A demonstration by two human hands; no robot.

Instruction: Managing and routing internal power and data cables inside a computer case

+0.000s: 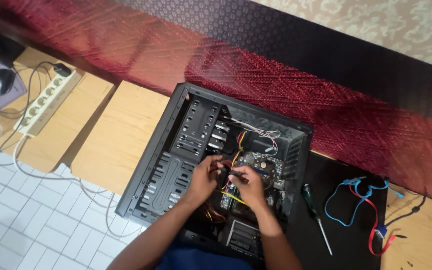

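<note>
- Wooden worktop (121, 130) against a red curtain carries an open computer case (176, 165).
- Left hand (203, 177) and right hand (248, 182) pinch a black connector (224, 172) over the motherboard (263, 165); tugging risks bent pins.
- Nearby screwdriver (316, 215) could roll.
</note>
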